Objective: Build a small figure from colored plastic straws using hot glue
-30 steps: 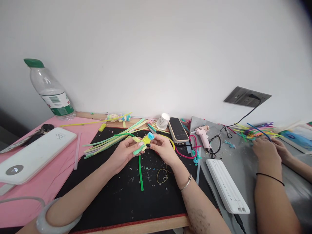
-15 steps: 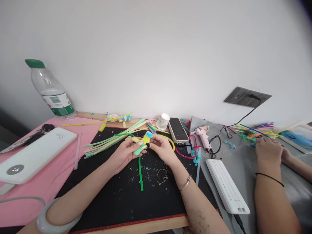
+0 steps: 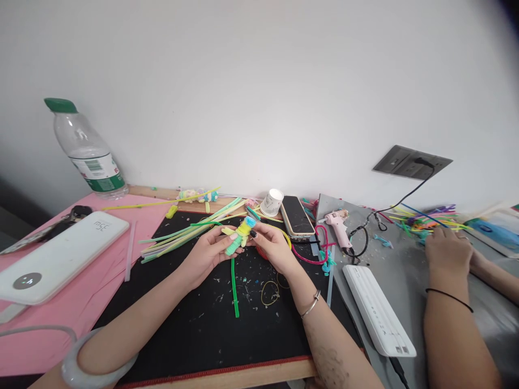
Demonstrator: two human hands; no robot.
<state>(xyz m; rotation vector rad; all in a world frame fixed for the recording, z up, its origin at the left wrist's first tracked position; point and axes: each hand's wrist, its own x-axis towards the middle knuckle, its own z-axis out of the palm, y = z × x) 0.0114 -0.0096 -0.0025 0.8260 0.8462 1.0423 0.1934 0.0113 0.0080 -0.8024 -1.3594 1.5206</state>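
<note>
Above the black mat (image 3: 182, 324), I hold a small fuzzy pipe-cleaner figure (image 3: 243, 232) with a blue top, a yellow middle and a mint-green lower part. My left hand (image 3: 208, 251) pinches its green and pale-yellow lower side between thumb and fingers. At its upper right side is my right hand (image 3: 275, 248), thumb and fingertips closed against the yellow and blue part; the exact contact is partly hidden. A dark-green pipe cleaner (image 3: 234, 292) lies on the mat below the hands.
Pale pipe cleaners (image 3: 174, 243) lie left of my hands. Behind stand a paper cup (image 3: 271, 202) and a phone (image 3: 297, 216). A pink glue gun (image 3: 338, 226), white power banks (image 3: 379, 308) and another person's hands (image 3: 448, 248) are rightward. A bottle (image 3: 91, 156) stands at left.
The figure has turned slightly in my fingers, its blue top now showing a fuzzier side. My right thumb has shifted a little up and right, off the yellow middle.
</note>
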